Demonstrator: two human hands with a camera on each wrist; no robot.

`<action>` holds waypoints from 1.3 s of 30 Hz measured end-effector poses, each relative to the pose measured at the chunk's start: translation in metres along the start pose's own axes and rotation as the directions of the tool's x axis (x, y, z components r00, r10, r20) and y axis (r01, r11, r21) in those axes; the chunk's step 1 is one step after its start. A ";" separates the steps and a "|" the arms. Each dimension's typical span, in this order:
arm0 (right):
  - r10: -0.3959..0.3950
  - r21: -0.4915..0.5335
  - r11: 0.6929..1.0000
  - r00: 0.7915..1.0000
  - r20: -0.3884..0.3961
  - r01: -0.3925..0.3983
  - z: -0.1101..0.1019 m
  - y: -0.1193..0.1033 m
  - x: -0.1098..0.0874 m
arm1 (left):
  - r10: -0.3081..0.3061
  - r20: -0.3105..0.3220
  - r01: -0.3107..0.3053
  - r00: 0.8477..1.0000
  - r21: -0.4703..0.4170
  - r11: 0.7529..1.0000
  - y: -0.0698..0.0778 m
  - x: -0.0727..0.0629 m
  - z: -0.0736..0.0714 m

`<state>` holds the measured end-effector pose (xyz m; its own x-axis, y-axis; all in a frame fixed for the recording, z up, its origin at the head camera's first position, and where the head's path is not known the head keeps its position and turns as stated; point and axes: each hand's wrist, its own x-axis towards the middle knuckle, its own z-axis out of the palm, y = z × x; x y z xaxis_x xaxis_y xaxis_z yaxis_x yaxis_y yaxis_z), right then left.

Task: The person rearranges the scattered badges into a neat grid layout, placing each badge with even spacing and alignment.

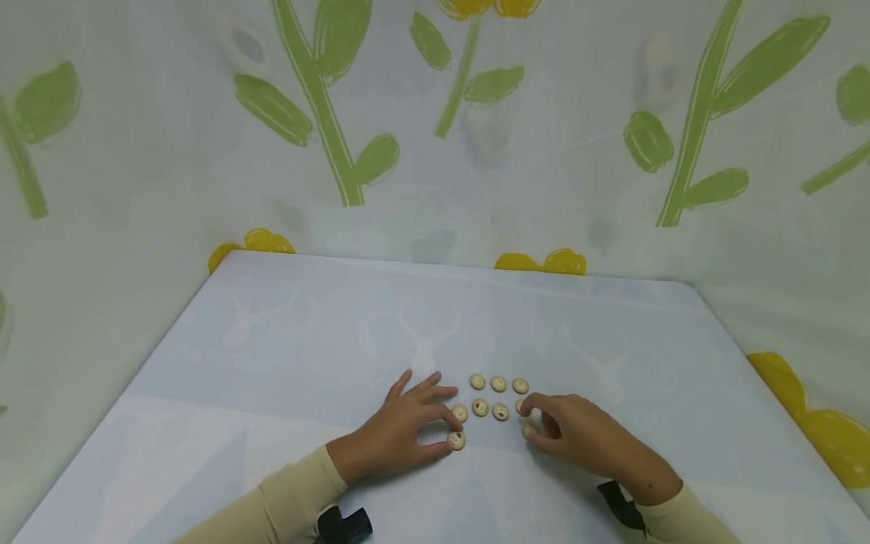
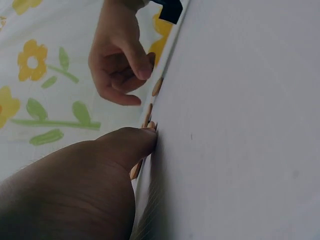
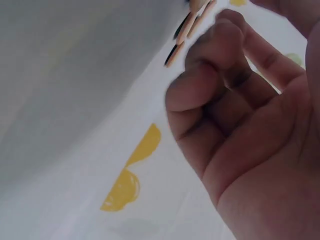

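Note:
Small round wooden buttons lie in rows on the table, several with dark prints. My left hand (image 1: pixel 401 434) pinches a dark-printed button (image 1: pixel 457 440) at the near left between thumb and index finger, its other fingers spread. A pale button (image 1: pixel 460 413) lies just beyond that index finger. My right hand (image 1: pixel 584 434) has thumb and curled index finger around another button (image 1: pixel 527 430) at the near right; its index fingertip partly covers the button (image 1: pixel 519 406) behind. In the right wrist view, the curled fingers (image 3: pixel 200 90) of this hand hide its fingertip contact.
Three buttons form the far row, with one (image 1: pixel 498 384) in its middle. Two printed buttons, including one (image 1: pixel 480 408), lie between the hands. The pale patterned table (image 1: pixel 306 302) meets a white floral backdrop (image 1: pixel 544 174) behind and at both sides.

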<state>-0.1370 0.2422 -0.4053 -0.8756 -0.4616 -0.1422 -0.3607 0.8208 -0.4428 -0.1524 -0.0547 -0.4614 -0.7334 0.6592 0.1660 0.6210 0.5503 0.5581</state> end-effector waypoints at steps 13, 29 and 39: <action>-0.128 -0.083 0.989 0.991 -0.045 0.124 0.011 -0.031 0.028 | 0.027 0.000 -0.027 1.000 0.002 1.000 0.000 -0.001 0.000; -0.208 -0.143 0.969 0.977 -0.035 0.201 0.024 -0.049 0.052 | 0.046 0.008 -0.046 0.999 -0.046 0.998 -0.004 -0.004 -0.003; -0.204 -0.163 0.966 0.979 -0.012 0.199 0.025 -0.056 0.058 | 0.075 -0.006 -0.075 0.997 -0.055 0.996 -0.004 -0.004 -0.003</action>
<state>-0.1599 0.1609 -0.4114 -0.7874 -0.6152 -0.0387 -0.5755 0.7561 -0.3117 -0.1528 -0.0609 -0.4617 -0.6864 0.6955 0.2123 0.6583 0.4702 0.5878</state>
